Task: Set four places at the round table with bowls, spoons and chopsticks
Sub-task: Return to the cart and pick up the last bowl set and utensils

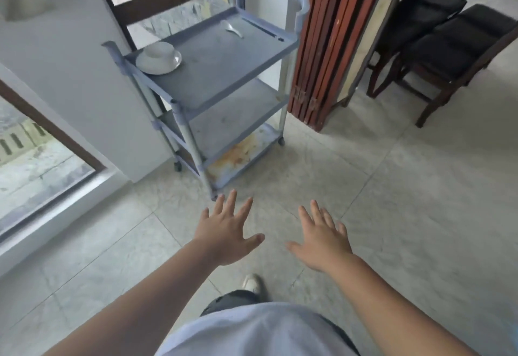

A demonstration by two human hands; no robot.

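Both arms are reaching forward over a wide stretch of pale tiled floor (392, 187), palms down. The left hand (228, 232) is spreading its fingers and holding nothing; the right hand (322, 239) is doing the same just beside it, the two thumbs pointing toward each other without touching.

Ahead, well apart from the hands, a blue-grey three-shelf cart (218, 64) is standing on castors against the white wall. Folded wooden panels (333, 47) are leaning just beside its right edge, and dark chairs (437, 44) are standing further right. A glass door (36, 159) is running along the floor's left side.

On the cart's top shelf, a white bowl (157, 49) is sitting upside down on a white plate (159, 61) at the near left corner. A white spoon (232, 29) is lying near the far edge, toward the handle. Dark chopsticks (263, 29) are lying along the right edge, just beside the rim.
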